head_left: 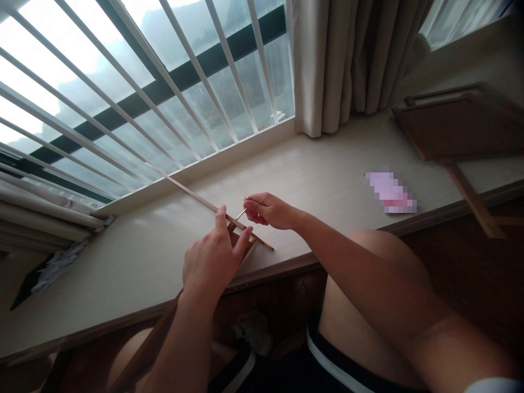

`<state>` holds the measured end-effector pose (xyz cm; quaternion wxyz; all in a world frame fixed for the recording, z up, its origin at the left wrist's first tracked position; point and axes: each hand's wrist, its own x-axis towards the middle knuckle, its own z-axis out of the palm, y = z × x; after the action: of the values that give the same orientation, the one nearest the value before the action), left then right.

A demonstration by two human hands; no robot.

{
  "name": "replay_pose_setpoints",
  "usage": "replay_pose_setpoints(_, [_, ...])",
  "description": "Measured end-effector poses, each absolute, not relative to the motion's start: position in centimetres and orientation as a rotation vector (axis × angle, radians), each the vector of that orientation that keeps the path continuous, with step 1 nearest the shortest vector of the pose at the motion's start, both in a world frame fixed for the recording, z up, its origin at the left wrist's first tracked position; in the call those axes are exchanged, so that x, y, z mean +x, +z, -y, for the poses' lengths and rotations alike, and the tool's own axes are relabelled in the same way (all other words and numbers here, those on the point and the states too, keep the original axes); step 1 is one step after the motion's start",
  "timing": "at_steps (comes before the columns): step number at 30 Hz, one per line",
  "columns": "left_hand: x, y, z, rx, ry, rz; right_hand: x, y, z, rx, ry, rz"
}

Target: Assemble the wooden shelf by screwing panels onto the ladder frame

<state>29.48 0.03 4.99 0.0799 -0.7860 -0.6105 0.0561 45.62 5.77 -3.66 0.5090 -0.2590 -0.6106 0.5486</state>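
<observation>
My left hand point(213, 254) is closed around the joint of thin wooden frame strips point(192, 195) on a pale window ledge point(311, 180). One strip runs from the joint up and left toward the window; another runs down toward my lap. My right hand point(266, 210) is closed in a pinch on a small thin metal tool point(241, 214) whose tip points at the joint just above my left fingers.
A dark wooden frame or board point(458, 128) lies at the ledge's right end, with a wooden strip point(470, 199) sticking out over the edge. A pink object point(391, 191) lies on the ledge. Curtains point(347, 60) hang behind; white window bars point(164, 82) are at left.
</observation>
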Motion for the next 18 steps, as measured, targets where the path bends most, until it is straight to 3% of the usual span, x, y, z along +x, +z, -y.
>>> replay_pose_setpoints(10, [29.64, 5.12, 0.12, -2.346, 0.181, 1.836, 45.7, -3.78, -5.64, -0.686, 1.081, 1.559])
replay_pose_setpoints(18, [29.53, 5.12, 0.07, -2.362, 0.158, 1.828, 45.01, -4.72, -6.09, -0.569, 1.158, 1.49])
